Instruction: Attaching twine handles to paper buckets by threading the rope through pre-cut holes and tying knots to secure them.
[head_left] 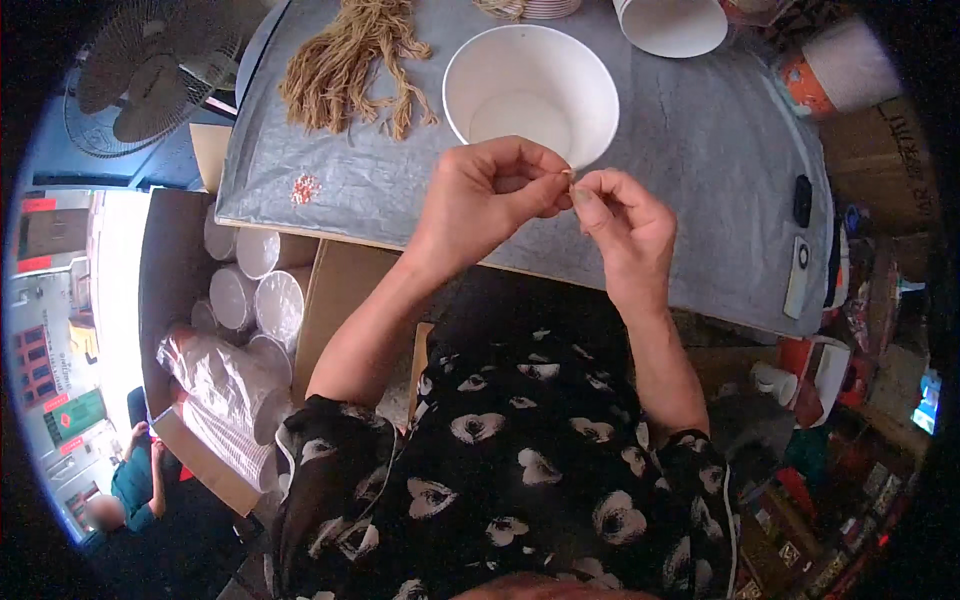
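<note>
My left hand (495,195) and my right hand (625,220) meet over the near rim of a white paper bucket (465,85). Thumb and fingers of both are pinched closed on a thin tan cord (569,176), of which only a tiny bit shows between the fingertips. The bucket stands open at the top, with a small dark hole near its far rim. To the far left lies a bundle of tan cords (345,70), their loose ends spread on the table.
Grey sheeting covers the table (720,200). Small orange and white bits (305,189) lie at its left. More white buckets (675,25) stand at the back right. A cardboard box (205,455) of wrapped white cups is at lower left, a fan (150,90) beyond. Another person (140,480) is farther off.
</note>
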